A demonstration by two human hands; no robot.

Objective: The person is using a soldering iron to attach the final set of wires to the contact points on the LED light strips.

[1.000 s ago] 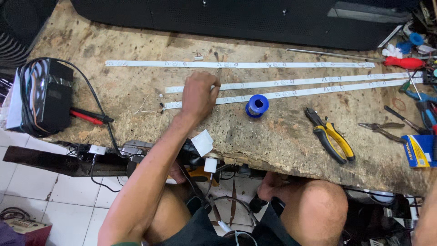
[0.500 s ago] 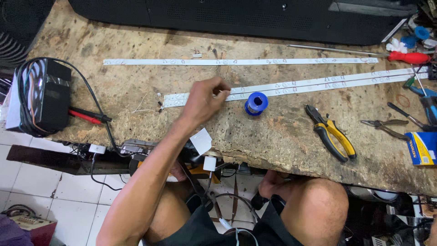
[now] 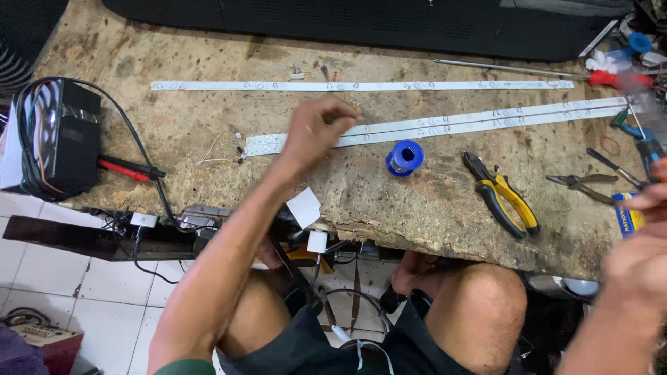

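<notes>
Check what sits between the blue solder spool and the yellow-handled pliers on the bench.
Nothing: in the head view, only bare, pitted benchtop separates the blue solder spool from the yellow-handled pliers. The paired white LED strips run just beyond that gap.

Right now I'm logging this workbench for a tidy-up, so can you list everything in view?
LED strips: three, white; one across the far bench, two side by side nearer.
Solder spool: one, blue; mid-bench, just below the paired strips.
Pliers: one, yellow and black handles; right of the spool.
Small pliers: one, bare metal; far right.
Screwdriver: one, long shaft, red handle; top right.
Black box: one, wrapped in cable; left edge of the bench.
Red probe: one; beside the black box.
Workbench: one, worn brown.
Left hand: over the near strips' left part, fingers curled.
Right hand: blurred, lower right, off the bench.
</notes>
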